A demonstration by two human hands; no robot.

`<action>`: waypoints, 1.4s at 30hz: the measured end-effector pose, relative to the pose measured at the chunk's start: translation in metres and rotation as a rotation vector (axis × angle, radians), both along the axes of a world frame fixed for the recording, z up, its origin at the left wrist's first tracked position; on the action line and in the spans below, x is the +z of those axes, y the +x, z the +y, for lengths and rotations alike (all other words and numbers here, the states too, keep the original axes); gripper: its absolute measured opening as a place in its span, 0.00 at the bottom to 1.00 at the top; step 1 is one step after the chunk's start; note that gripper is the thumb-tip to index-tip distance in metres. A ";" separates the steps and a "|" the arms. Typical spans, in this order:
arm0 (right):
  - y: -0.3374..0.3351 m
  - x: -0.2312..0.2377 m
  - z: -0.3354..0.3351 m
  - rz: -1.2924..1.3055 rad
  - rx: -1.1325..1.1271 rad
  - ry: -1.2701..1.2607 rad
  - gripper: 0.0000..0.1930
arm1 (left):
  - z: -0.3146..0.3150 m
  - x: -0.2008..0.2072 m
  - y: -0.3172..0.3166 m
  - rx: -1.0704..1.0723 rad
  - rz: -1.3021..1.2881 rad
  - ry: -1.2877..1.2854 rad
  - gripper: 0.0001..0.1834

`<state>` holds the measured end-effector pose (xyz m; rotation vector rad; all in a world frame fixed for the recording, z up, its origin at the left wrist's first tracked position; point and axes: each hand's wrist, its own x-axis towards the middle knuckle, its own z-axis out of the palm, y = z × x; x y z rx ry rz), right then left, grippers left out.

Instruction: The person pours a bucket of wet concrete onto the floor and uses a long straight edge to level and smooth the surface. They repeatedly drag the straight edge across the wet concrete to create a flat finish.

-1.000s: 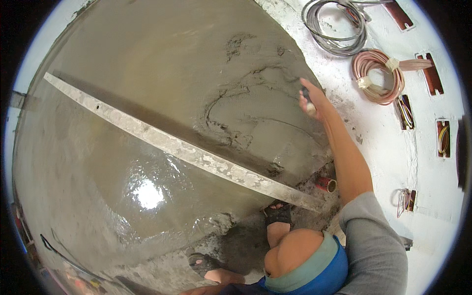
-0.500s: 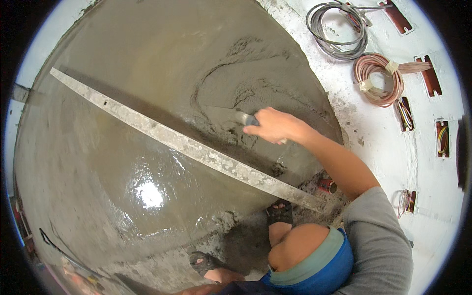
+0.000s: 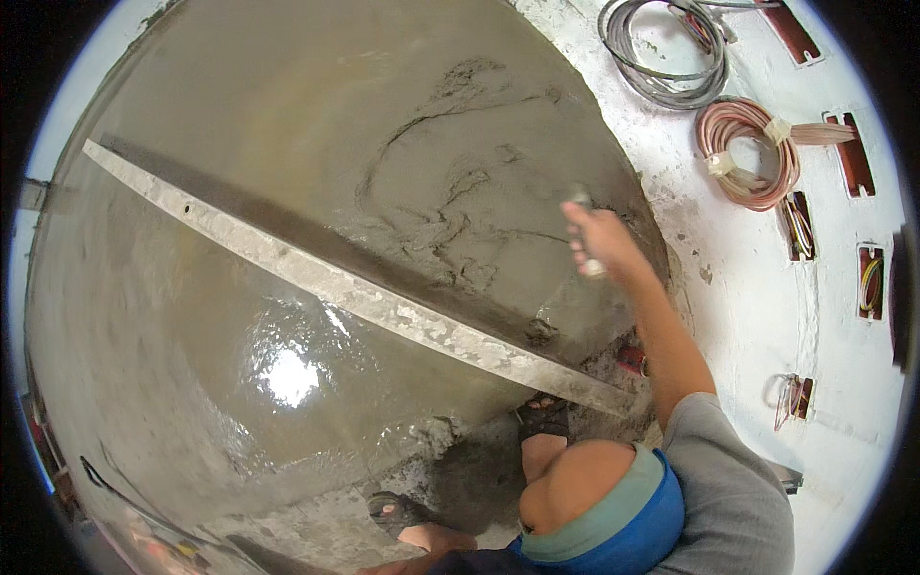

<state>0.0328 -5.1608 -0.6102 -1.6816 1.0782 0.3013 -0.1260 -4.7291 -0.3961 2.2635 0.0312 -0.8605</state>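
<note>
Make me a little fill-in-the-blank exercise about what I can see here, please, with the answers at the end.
1. The right hand grips a hand tool by its ____.
2. The higher end of the long pale bar lies toward the picture's ____ side.
3. Above the pinkish cable coil in the picture is another coil, coloured ____.
4. The wall with the cable openings is mostly painted ____.

Missing words: handle; left; grey; white.

Wet grey cement (image 3: pixel 436 187), ridged and swirled, beneath a pale-handled trowel (image 3: pixel 594 269) in the right hand (image 3: pixel 604 240)
</note>
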 end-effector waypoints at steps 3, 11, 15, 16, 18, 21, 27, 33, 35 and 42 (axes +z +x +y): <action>0.031 -0.006 0.046 0.011 0.349 0.014 0.25 | -0.008 0.002 0.008 -0.035 -0.020 -0.026 0.14; 0.045 0.028 0.103 -0.300 1.144 -0.785 0.19 | -0.011 0.002 0.009 0.013 0.012 0.005 0.14; 0.088 0.004 0.099 -0.419 1.209 -0.961 0.19 | -0.016 0.001 0.011 0.029 0.029 -0.009 0.14; 0.106 0.002 0.094 -0.386 1.187 -0.975 0.19 | -0.016 0.000 0.011 0.034 0.030 -0.008 0.14; 0.139 -0.003 0.076 -0.326 1.123 -1.025 0.19 | -0.018 0.002 0.015 0.038 0.050 0.008 0.14; 0.179 0.003 0.045 -0.123 0.935 -0.982 0.22 | -0.020 0.002 0.020 0.034 0.086 0.026 0.14; 0.182 0.000 -0.023 -0.051 0.689 -0.957 0.26 | -0.021 0.000 0.019 0.014 0.066 0.016 0.14; 0.126 -0.008 -0.099 0.072 0.575 -0.919 0.27 | -0.015 -0.004 0.022 -0.025 0.006 -0.045 0.14; 0.111 -0.002 -0.102 0.130 0.485 -0.812 0.26 | -0.014 -0.002 0.015 -0.031 -0.021 -0.054 0.14; 0.104 0.002 -0.022 -0.155 0.089 -0.180 0.21 | -0.026 0.012 0.021 -0.019 0.032 -0.009 0.14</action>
